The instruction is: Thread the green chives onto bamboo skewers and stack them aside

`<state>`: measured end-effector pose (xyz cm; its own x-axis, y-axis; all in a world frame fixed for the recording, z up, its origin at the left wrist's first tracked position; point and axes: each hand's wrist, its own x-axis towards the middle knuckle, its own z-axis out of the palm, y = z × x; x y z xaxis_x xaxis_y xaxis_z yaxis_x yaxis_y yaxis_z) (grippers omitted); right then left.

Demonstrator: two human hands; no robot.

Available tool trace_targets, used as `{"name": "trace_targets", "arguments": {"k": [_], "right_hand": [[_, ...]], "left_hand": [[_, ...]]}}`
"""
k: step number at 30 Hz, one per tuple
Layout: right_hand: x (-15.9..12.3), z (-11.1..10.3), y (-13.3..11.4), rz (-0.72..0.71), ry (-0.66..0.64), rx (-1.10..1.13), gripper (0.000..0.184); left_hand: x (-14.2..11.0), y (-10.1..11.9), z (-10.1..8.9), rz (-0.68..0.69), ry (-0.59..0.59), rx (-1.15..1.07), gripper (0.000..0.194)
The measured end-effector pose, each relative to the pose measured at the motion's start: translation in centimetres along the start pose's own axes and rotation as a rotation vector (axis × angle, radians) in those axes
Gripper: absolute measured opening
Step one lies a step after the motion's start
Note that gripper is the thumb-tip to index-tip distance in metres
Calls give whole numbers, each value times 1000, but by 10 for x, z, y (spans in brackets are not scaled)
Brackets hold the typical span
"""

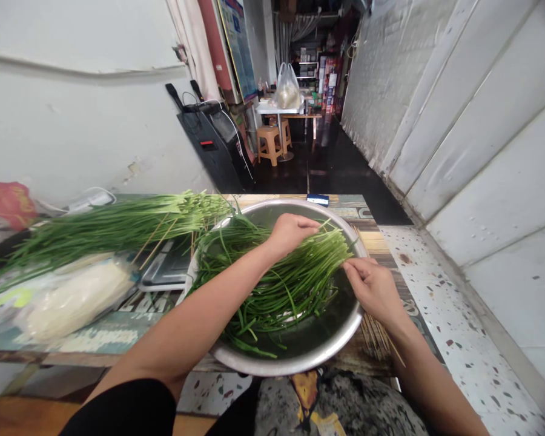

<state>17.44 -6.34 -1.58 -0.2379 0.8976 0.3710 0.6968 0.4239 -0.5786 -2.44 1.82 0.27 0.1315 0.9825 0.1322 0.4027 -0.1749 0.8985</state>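
Note:
A wide metal basin [331, 348] holds a heap of green chives [277, 290], their pale cut ends gathered at the right. My left hand [293, 233] reaches over the heap, its thumb and fingers pinched on a pale chive stem near the far rim. At the right rim, my right hand [375, 287] is closed, thumb and forefinger pinching at the chives' cut ends. Its other fingers are curled in, and whatever lies inside them is hidden. Several thin bamboo skewers [376, 339] lie on the table beside the basin, below my right wrist.
More chives [113, 227] are piled at the left, with skewers across them. Near them are a bag of pale food [79, 297], a dark tray [168, 266] and a power strip [91, 201]. A small blue box [318, 200] sits behind the basin. Stools [269, 145] stand farther back.

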Motion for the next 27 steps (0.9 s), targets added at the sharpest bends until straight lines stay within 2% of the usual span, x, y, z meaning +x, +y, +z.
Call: {"name": "trace_targets", "arguments": {"k": [3,7,11,14,16,20,22,27], "right_hand": [[0,1,1,4,7,6,30],[-3,0,0,-36,31,64,27],[-1,-13,-13,-193,43,46,26],[9,-29,-25,-350,68,-68,29],[21,-37,-31,-418,101,-189,32],[50,-44,-35,-443,180,-432,39],[65,-47,-36,-463,214,-503,40],[99,-69,-46,-463,336,-593,42]], "left_hand": [[-1,6,-4,21,-91,13,18],[0,16,-24,13,-278,-37,19],[-5,32,-43,23,-436,-59,33],[-11,46,-46,87,-591,26,33],[-14,52,-44,102,-585,9,34],[-14,53,-42,93,-425,-186,46],[-14,49,-47,60,-385,-228,51],[-22,30,-66,-19,-361,-102,49]]}}
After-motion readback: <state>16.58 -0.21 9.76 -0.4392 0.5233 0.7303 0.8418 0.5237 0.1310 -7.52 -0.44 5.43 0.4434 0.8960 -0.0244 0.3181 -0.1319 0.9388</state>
